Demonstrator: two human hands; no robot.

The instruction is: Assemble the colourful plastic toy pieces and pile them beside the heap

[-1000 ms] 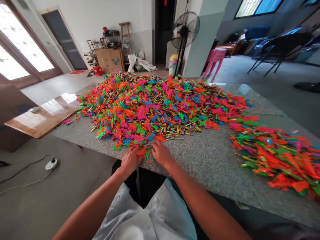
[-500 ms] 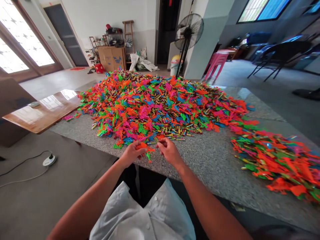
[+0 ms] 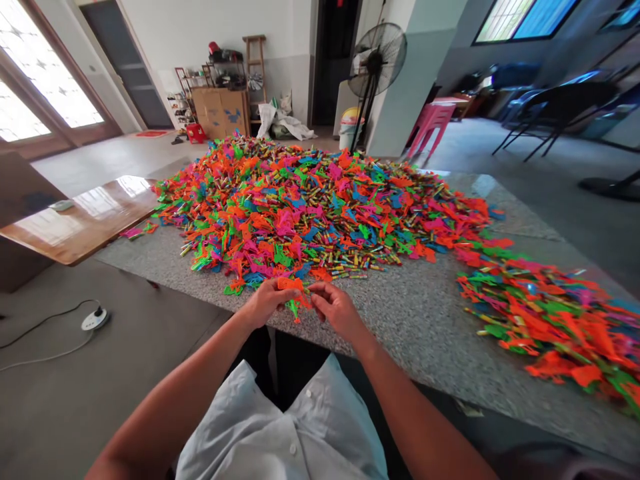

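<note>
My left hand [image 3: 264, 303] pinches an orange plastic piece [image 3: 290, 285] between thumb and fingers, above the near edge of the stone-topped table. Just under it shows a green plastic piece [image 3: 293, 308]; whether that one is held or lies on the table I cannot tell. My right hand [image 3: 334, 308] is closed in a pinch at the right end of the orange piece. What sits between its fingertips is too small to make out. Directly beyond both hands rises a big pile of coloured plastic pieces and small printed tubes [image 3: 320, 213].
A second heap of plastic pieces [image 3: 555, 320] lies on the right of the granite table [image 3: 400, 313]. To the left is a glossy wooden board [image 3: 85, 220]. A power strip with a cable [image 3: 95, 319] rests on the floor. Behind the table stands a fan [image 3: 377, 60].
My right hand has come left, closing the gap to the orange piece in my left hand. The whole view has shifted slightly.
</note>
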